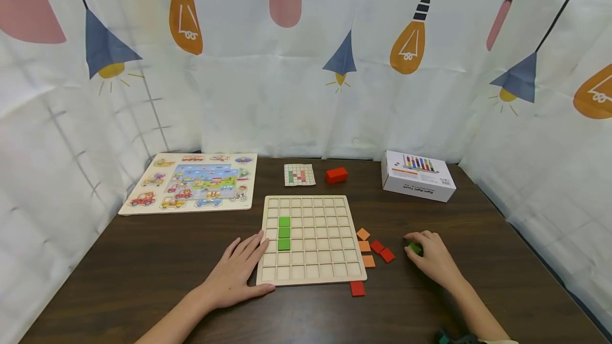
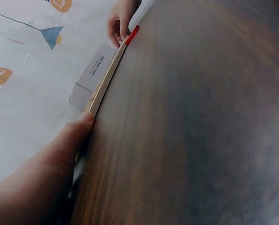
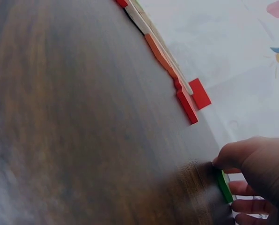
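A wooden grid board (image 1: 315,277) lies on the table with three green square tiles (image 1: 284,232) stacked in one column near its left side. My left hand (image 1: 236,272) rests against the board's left edge, fingers straight and thumb at the front corner. To the right of the board, my right hand (image 1: 432,256) curls its thumb and fingers round a green tile (image 1: 415,249) at the tabletop. That green tile (image 3: 225,186) also shows between thumb and fingers in the right wrist view. Orange tiles (image 1: 364,247) and red tiles (image 1: 387,255) lie by the board's right edge.
A red tile (image 1: 357,289) sits at the board's front right corner. Behind the board are a patterned card (image 1: 299,174) and a red block (image 1: 337,175). A white box (image 1: 418,176) stands back right; a vehicle picture puzzle (image 1: 191,208) lies back left.
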Motion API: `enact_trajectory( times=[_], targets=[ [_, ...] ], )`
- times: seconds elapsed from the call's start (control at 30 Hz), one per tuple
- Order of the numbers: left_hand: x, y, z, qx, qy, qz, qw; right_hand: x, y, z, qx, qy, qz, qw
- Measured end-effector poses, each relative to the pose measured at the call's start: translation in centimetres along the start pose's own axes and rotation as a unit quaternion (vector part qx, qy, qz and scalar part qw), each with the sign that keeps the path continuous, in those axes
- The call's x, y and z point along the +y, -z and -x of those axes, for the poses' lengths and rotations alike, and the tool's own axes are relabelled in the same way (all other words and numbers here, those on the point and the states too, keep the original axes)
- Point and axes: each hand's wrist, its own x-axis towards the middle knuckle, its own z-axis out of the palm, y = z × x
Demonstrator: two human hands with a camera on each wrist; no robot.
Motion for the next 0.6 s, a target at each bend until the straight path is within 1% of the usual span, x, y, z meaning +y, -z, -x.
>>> enact_trajectory(
  times=[0.3, 0.6],
  targets=[
    [-0.02, -0.09, 0.01, -0.005, 0.003, -0.001, 1.0, -0.32, 0.0, -0.1, -0.007, 0.004, -0.007, 0.9999],
    [-0.06, 0.03, 0.0, -0.005, -0.001, -0.004, 1.0, -0.87, 0.11, -0.39, 0.005, 0.033, -0.025, 0.9991]
  ],
)
